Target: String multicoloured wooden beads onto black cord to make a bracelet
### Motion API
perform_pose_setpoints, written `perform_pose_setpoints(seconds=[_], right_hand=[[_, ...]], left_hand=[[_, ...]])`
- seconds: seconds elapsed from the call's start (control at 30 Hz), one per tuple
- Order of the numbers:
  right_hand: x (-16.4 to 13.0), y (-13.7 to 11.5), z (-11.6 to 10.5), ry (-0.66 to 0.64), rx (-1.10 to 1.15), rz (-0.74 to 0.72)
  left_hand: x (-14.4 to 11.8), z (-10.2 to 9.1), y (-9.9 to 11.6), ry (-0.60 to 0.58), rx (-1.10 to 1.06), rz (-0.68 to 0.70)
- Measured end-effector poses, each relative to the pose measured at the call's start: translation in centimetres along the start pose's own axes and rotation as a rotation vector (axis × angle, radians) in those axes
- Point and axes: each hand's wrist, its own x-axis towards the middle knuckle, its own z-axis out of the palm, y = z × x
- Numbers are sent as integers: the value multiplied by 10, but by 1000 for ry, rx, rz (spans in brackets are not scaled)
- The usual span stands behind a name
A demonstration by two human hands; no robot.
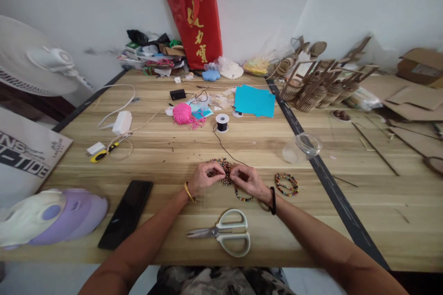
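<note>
Lying under both hands: a heap of small mixed-colour beads point(224, 171) sat mid-bench, near the front edge.
Left hand point(204, 178): rested on the heap's left side, its grip pinched closed on beads too small to tell apart; a yellow bangle point(188, 192) ringed the wrist.
Right hand point(249, 181): lay on the heap's right side, fingertips closed together on something tiny; a black band point(273, 201) circled the wrist.
Strung beads point(243, 197): a short beaded strand curved out from under the right hand.
Thread: black thread point(226, 150) ran from the heap back to a spool point(222, 122).
Finished bracelet point(286, 183): lay just right of the right hand.
Scissors point(224, 232): lay closed in front of the hands.
Phone point(126, 213): lay face-up, well left.
Bench point(166, 156): pale wood planks.
</note>
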Motion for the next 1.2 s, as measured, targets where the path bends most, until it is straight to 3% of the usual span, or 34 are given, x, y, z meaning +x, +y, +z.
perform_pose_setpoints(seconds=[0.33, 0.63, 0.87, 1.2], right_hand=[[-1, 0, -1, -15, 47, 8], [0, 0, -1, 0, 36, 22], [2, -3, -2, 26, -14, -6], [1, -3, -3, 16, -16, 21]], left_hand=[[9, 3, 12, -11, 59, -94], [3, 11, 2, 90, -115, -160], [2, 6, -4, 36, -159, -212], [3, 7, -5, -17, -230, -179]])
